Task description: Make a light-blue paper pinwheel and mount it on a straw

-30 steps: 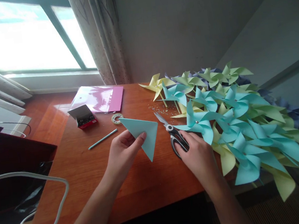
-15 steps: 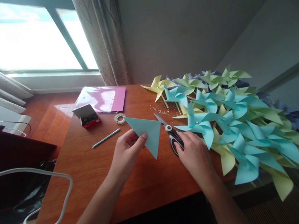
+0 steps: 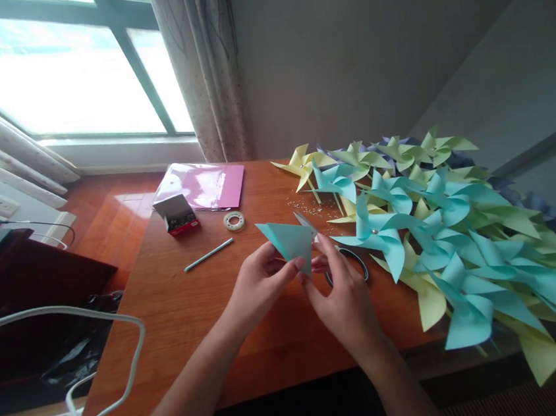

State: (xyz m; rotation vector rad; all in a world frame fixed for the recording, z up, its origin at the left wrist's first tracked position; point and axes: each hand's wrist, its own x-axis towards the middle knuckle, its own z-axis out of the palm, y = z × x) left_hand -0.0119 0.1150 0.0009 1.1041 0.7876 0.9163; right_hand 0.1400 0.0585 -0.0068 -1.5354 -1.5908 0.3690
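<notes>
Right hand (image 3: 341,294) has lifted the scissors (image 3: 347,259) to the folded blue paper triangle (image 3: 289,241), pinched by left hand (image 3: 259,286) above the table (image 3: 179,311). Loose pinch risks a crooked cut.

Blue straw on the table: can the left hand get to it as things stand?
Probably not freely: the left hand holds the folded blue paper. The table between it and the straw looks bare.

Wooden table (image 3: 181,324), reddish-brown, set in a room corner. Large window (image 3: 56,79) at left, bright daylight outside; patterned curtain (image 3: 204,70) hangs at its right edge. Plain grey wall (image 3: 341,49) behind. Wall socket (image 3: 2,206) low at left.
</notes>
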